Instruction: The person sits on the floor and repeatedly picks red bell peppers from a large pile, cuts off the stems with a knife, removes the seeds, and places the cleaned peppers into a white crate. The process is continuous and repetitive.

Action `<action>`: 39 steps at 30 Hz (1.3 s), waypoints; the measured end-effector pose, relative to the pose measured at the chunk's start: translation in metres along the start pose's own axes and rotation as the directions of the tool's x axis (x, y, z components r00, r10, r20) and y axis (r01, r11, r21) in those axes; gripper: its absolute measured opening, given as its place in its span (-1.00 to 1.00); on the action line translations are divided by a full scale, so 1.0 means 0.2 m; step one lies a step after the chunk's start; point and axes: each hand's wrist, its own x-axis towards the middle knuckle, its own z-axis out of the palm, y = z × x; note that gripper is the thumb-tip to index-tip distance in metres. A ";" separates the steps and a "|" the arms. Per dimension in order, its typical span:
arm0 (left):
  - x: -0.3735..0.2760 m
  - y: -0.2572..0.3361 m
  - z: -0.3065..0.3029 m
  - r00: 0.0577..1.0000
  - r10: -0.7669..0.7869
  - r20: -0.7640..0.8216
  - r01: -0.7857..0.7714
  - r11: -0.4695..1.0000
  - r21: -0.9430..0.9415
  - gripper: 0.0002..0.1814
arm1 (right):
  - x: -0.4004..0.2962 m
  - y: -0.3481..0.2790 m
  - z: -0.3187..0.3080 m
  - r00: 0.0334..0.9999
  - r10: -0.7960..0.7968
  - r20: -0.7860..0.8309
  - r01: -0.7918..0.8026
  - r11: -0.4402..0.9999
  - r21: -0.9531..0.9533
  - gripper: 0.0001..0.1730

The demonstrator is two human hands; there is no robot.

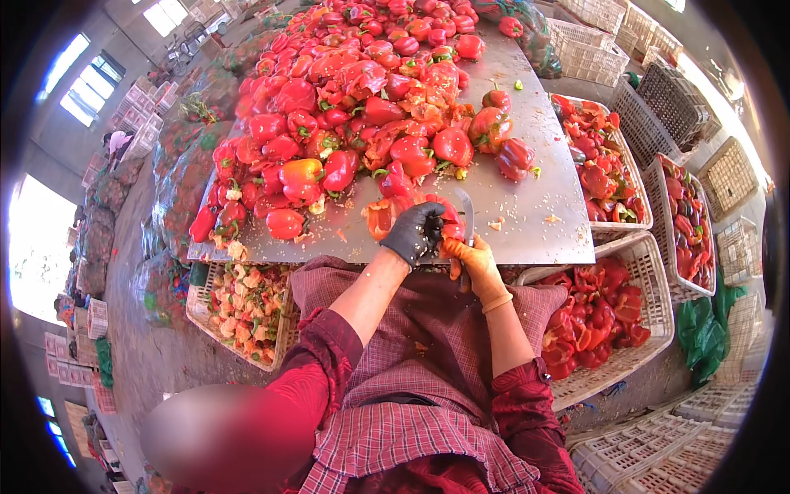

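My left hand [412, 233], in a black glove, grips a piece of red bell pepper [452, 230] just over the front edge of the metal table [537, 228]. In an orange glove, my right hand [476, 264] is closed around a knife whose curved blade [467, 210] points up and away from me. The right fingers touch the underside of the same pepper piece. Beside my left hand, an opened red pepper [378, 217] lies on the tabletop with its hollow inside showing. Part of the held piece is hidden by my fingers.
A large heap of red bell peppers [345, 92] covers the table's back and left. Below left, a crate [196, 315] contains cores and stems; below right, another crate [660, 321] contains cut red peppers. More filled crates [629, 160] line the right side. Seeds dot the tabletop.
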 end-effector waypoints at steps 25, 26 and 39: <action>-0.11 -0.02 -0.10 0.717 0.287 0.635 -0.552 -0.322 0.769 -0.65 | 0.06 0.02 -0.05 0.996 0.058 0.065 -0.073 0.964 0.257 -0.51; -0.07 -0.04 -0.11 0.731 0.295 0.615 -0.536 -0.310 0.785 -0.67 | 0.07 0.02 -0.04 0.998 0.055 0.041 -0.064 0.961 0.270 -0.52; -0.30 0.01 -0.13 0.598 0.383 0.704 -0.450 -0.565 0.691 -0.56 | 0.11 0.03 -0.04 0.991 0.127 0.038 -0.132 0.929 0.345 -0.53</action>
